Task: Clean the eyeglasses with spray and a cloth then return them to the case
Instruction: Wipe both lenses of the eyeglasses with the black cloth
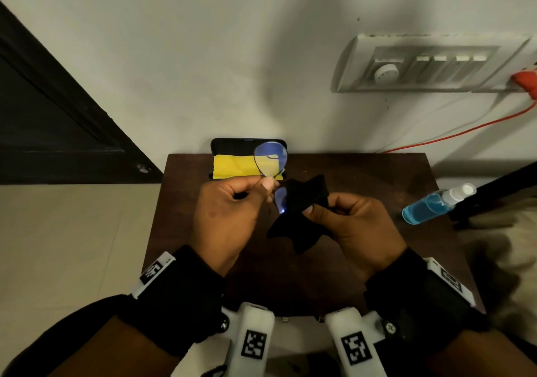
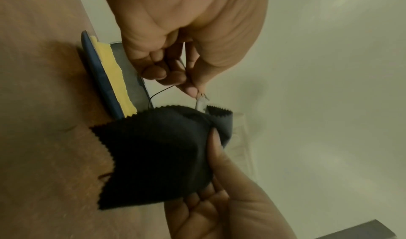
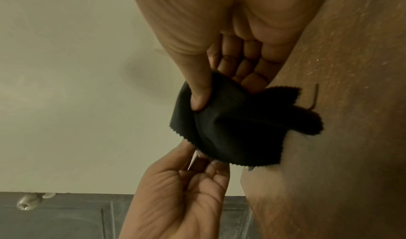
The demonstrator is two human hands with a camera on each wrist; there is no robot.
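Both hands busy: left hand (image 1: 229, 211) pinches eyeglasses (image 1: 271, 163), right hand (image 1: 354, 225) grips cloth (image 1: 302, 214)

L hand (image 1: 229, 214) pinches glasses (image 1: 271, 163) — R hand (image 1: 357, 225) rubs w/ black cloth (image 1: 299, 211).

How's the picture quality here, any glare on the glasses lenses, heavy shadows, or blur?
Head view: dim and warped at the edges, violet glare on the eyeglasses, a broad soft shadow on the wall. Left wrist view: murky, black cloth nearly detailless. Right wrist view: soft, greenish, cloth folds barely readable.
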